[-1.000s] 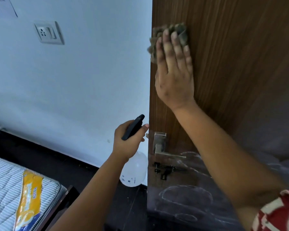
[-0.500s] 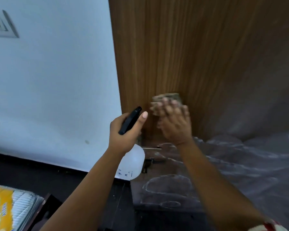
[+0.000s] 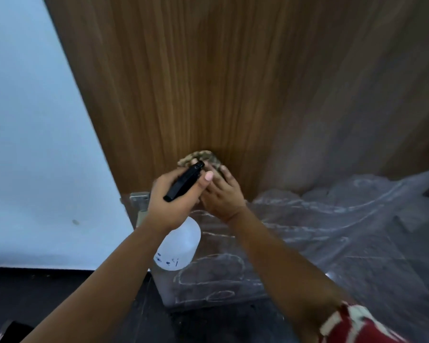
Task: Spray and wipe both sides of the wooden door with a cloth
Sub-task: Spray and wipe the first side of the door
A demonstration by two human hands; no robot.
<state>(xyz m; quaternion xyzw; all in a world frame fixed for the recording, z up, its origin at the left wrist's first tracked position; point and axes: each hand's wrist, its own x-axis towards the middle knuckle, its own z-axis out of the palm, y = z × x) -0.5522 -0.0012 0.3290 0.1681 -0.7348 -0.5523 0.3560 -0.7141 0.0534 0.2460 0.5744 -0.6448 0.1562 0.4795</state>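
Right now the cloth [image 3: 200, 158] sits flat against the wooden door [image 3: 208, 82], low on the bare wood and just above the line where a sheet of clear plastic film [image 3: 332, 219] covers the lower half. Only its upper edge shows — the rest is hidden under the right hand [image 3: 223, 194], whose fingers lie straight and pressed over it, palm toward the door, so the cloth is at the fingertips and up-and-away from the wrist. The hand's long axis runs roughly up the door, along the grain, so a wipe would most naturally travel up or down that line. Crossing just in front of it is the left hand [image 3: 176, 201], fingers curled round the neck of the spray bottle [image 3: 181, 243], thumb up beside the black trigger head [image 3: 183, 180], which points up toward the cloth; the pale bottle body hangs below the fist. That left hand is nearer the door's free edge and the metal latch plate [image 3: 139, 196], partly hidden behind it. My reading is that the coming stroke turns on clearing the bottle — the two hands overlap in this view, and how close they truly are cannot be told.
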